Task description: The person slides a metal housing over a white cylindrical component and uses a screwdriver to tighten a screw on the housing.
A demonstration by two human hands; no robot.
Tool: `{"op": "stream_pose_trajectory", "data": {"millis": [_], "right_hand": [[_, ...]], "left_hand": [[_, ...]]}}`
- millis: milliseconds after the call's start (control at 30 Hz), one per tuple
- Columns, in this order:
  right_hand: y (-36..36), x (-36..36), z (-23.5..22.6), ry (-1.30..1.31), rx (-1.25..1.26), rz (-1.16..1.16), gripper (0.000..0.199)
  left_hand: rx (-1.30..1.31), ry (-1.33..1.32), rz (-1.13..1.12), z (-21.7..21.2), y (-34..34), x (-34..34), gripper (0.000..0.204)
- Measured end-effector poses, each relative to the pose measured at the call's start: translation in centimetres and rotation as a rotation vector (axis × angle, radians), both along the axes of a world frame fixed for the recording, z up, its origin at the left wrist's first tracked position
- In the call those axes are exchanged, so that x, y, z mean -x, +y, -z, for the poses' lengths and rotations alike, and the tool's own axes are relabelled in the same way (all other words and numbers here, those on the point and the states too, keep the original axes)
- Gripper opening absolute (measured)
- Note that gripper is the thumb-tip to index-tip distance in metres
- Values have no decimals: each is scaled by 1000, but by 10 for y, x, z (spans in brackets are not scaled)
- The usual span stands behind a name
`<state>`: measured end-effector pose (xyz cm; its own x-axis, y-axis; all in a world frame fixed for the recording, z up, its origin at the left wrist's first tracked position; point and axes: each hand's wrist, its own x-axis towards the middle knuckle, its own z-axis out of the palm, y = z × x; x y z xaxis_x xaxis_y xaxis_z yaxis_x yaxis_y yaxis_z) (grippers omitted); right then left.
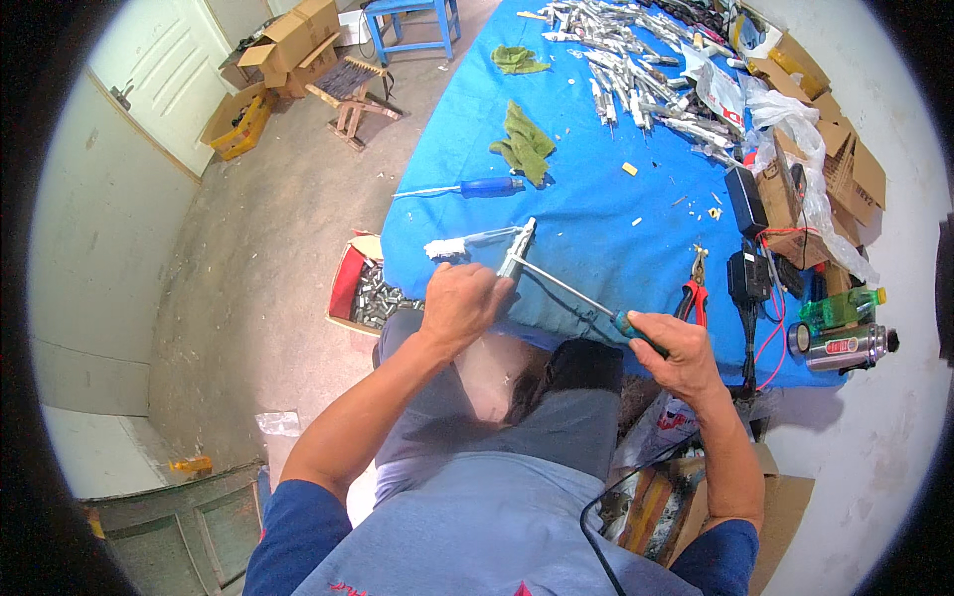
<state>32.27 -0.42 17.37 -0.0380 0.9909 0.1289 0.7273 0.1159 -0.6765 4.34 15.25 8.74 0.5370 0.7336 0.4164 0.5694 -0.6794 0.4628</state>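
Fingers of the right hand (678, 356) wrap round the handle of a screwdriver (596, 304), clamped on it. Its shaft slants up and left; the tip meets a metal part (520, 246) at the near edge of the blue-covered desk (586, 204). Left hand (462, 303) grips the low end of that part, fingers curled in; exact fingertip contact hidden. Thin rods run left from the part to a white block (447, 248), just above the left knuckles.

Low at left, beside the desk: red box (348, 283) holding small metal cylinders (380, 298). Right of the screwdriver: pliers (698, 296), red-handled. Beyond them at right, black adapters (747, 276), a green bottle (843, 310) and a steel flask (845, 350), lying down.

Further up: blue screwdriver (487, 187), flat, shaft pointing left; two green cloths (525, 144), crumpled. Far end: heap of similar pale parts (641, 94), cartons (840, 164) along the right wall.

Across the floor: wooden stool (350, 94), yellow bin (237, 129), blue stool (412, 25), white door (159, 70).
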Motion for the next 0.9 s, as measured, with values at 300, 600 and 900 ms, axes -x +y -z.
{"op": "stream_pose_trajectory", "data": {"millis": [300,600,900], "right_hand": [[12,-24,13,221,127,-19,35],[10,-17,14,237,177,39,34],[15,-15,10,175,101,-26,34]], "left_hand": [[28,-35,22,-2,3,-1,32],[30,-28,33,-5,3,-1,34],[18,-10,26,-5,5,-2,38]]}}
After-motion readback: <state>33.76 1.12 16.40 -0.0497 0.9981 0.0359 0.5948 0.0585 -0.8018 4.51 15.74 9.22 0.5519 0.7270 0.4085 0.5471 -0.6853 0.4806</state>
